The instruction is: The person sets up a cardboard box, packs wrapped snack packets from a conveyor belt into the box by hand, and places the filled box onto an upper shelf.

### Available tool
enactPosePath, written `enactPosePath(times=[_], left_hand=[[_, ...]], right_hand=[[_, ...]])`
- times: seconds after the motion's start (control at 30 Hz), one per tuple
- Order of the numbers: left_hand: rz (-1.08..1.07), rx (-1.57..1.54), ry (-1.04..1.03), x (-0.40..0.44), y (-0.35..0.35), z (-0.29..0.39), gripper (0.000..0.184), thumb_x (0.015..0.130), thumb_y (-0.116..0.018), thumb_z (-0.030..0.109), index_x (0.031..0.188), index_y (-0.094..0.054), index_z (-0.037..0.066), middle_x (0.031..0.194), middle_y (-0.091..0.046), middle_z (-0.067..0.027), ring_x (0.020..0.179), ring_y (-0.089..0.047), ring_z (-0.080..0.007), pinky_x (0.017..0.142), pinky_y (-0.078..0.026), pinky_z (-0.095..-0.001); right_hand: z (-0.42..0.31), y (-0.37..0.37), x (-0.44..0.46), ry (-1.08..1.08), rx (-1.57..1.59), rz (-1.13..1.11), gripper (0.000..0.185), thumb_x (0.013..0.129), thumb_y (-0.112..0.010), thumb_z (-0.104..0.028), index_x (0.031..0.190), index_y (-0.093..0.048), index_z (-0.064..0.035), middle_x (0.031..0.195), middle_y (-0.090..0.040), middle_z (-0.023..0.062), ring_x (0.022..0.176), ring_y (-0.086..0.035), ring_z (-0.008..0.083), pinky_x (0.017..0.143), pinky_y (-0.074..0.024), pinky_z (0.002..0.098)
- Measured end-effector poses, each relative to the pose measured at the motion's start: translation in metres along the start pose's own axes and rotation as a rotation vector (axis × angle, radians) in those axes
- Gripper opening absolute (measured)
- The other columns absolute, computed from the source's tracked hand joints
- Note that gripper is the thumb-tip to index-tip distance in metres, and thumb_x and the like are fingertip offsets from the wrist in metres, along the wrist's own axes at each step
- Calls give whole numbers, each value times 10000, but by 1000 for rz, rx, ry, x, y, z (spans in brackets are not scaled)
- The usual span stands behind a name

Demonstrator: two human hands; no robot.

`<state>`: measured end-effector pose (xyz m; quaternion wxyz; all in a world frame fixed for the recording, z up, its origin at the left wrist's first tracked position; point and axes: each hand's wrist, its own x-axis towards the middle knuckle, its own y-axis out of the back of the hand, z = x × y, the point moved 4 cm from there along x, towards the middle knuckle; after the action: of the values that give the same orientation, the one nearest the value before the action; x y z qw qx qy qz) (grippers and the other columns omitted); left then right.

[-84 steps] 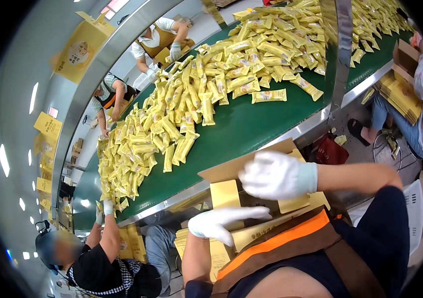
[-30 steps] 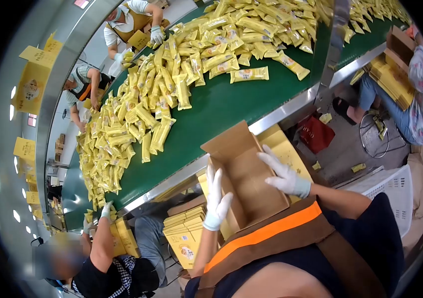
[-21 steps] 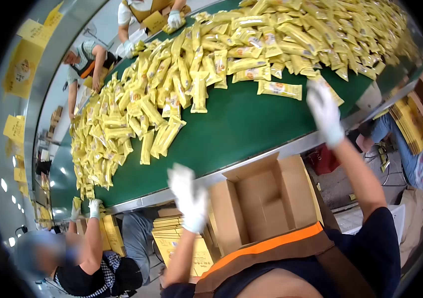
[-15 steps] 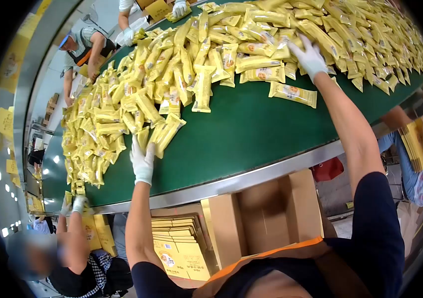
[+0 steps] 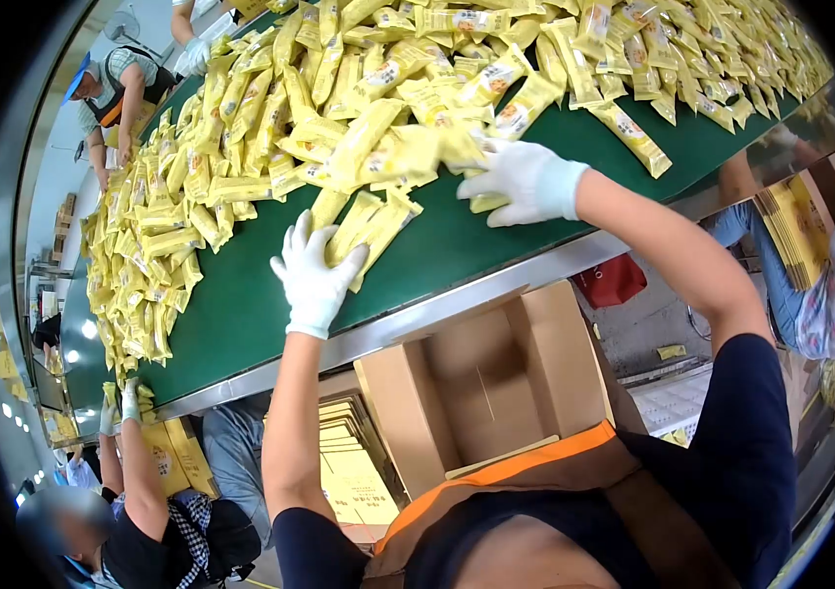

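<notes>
Yellow wrapped snack packets (image 5: 349, 88) are heaped on a green conveyor belt (image 5: 241, 304). My left hand (image 5: 314, 275), in a white glove, is at the near side of the heap, thumb and fingers spread against a few slanted packets (image 5: 375, 234). To its right, my white-gloved right hand (image 5: 525, 182) lies over the near edge of the pile with fingers apart. One packet shows partly beneath its fingers, and packets just left of it are blurred by motion. Neither hand visibly grips a packet.
An open cardboard box (image 5: 486, 393) stands below the belt's metal edge (image 5: 467, 292), in front of my body. Flattened yellow cartons (image 5: 354, 481) are stacked left of it. Co-workers (image 5: 133, 510) stand at the lower left, upper left and right. A red bag (image 5: 611, 282) is beyond the box.
My right hand has come down and left from the upper heap to the near edge, with packets shifting alongside. My left hand remains by the near packets, its fingers more spread. The view has shifted.
</notes>
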<state>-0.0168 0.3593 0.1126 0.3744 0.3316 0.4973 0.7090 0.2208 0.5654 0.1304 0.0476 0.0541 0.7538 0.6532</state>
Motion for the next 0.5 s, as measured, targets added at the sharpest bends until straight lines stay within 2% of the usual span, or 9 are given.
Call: enactPosePath(times=[0.07,0.1,0.13,0.2,0.27,0.33,0.4,0.47,0.5], left_hand=[[89,74,-71,-16,16,0,535,794,-716,460,1194,-659,109,1476,-451,-133,1380,-380,-324,1122,-164,-642],[166,102,-137,-24,25,2,506,801,-717,420,1191,-656,103,1448,-482,-133,1349,-418,-323,1113,-192,-626],[243,127,-203,-28,33,7,478,808,-718,379,1188,-654,96,1420,-514,-133,1319,-456,-323,1104,-221,-610],[185,35,-392,-28,40,24,534,818,-713,333,1270,-592,76,1303,-592,-135,1182,-542,-338,1047,-388,-456],[51,-100,-356,-22,31,45,567,807,-720,325,1292,-581,67,1298,-582,-149,1163,-538,-351,1022,-418,-430],[67,100,-369,-13,16,55,592,803,-721,324,1312,-569,62,1299,-573,-156,1165,-528,-368,1023,-414,-450],[151,156,-404,-10,3,55,597,794,-724,262,1323,-548,47,1312,-563,-161,1167,-523,-386,1031,-406,-470],[142,155,-438,-16,3,47,560,782,-726,189,1296,-556,47,1315,-563,-161,1180,-519,-388,1035,-403,-473],[165,152,-443,-22,3,37,534,775,-720,135,1279,-562,59,1318,-564,-160,1196,-517,-388,1036,-404,-476]], right_hand=[[6,10,-19,-109,103,11,478,804,-668,-404,1253,-663,-242,1133,-659,178,1224,-550,378,974,-490,421],[12,19,-26,-172,231,22,466,814,-657,-391,1246,-678,-218,1022,-689,153,1106,-618,359,946,-502,414],[14,39,-24,-255,277,-49,468,856,-591,-450,1242,-675,-198,1123,-687,135,1015,-651,339,922,-503,417],[31,68,-4,-462,138,65,470,868,-580,-461,1233,-677,-181,1177,-683,81,1029,-652,316,920,-506,412],[80,70,42,-458,146,434,511,880,-551,-530,1232,-672,-180,1175,-685,117,1073,-643,321,938,-499,413],[109,66,102,-492,167,460,625,860,-536,-617,1343,-596,-225,1360,-585,137,1195,-582,357,1020,-462,431],[102,34,146,-586,438,348,794,820,-538,-711,1459,-475,-244,1574,-353,110,1361,-432,392,1116,-374,487],[56,20,161,-537,127,45,879,761,-586,-739,1502,-402,-302,1635,-220,71,1426,-322,411,1156,-300,562],[37,31,146,-508,130,-24,877,740,-602,-742,1487,-419,-320,1614,-273,85,1428,-322,388,1135,-318,584]])
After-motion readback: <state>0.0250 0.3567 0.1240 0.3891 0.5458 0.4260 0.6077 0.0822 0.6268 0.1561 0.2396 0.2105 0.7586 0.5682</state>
